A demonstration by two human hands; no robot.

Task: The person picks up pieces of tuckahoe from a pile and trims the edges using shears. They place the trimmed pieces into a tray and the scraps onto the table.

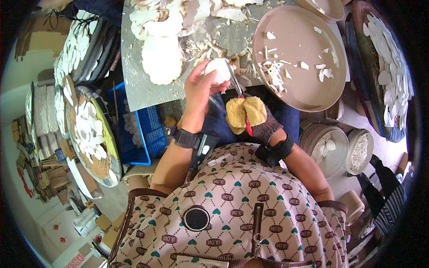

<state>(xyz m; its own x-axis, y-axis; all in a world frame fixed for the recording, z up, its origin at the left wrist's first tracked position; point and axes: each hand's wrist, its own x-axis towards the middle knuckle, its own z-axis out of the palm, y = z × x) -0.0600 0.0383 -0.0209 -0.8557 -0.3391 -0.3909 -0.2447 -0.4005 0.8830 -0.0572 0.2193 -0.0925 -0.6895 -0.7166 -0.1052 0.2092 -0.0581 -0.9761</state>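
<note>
A small white slab-like piece [218,71], its material unclear, is pinched between the thumb and fingers of my left hand [197,90]. My right hand [269,124], in a dark knitted glove, grips metal shears [236,82] whose handles are padded with yellow foam [256,108]. The blades reach up to the right edge of the white piece; whether they touch it or stand just beside it, I cannot tell. Foam and glove hide most of the right fingers. Beyond my hands, larger white pieces [162,62] and cut trimmings [209,48] lie on the grey tabletop [147,95].
A round shallow tan tray [310,90] with white scraps overhangs the table's right side. Buckets [330,171] holding white pieces and shreds stand at right. To the left are a blue plastic crate [150,127] and a woven tray [100,167] of white pieces. A person's striped garment [388,211] shows lower right.
</note>
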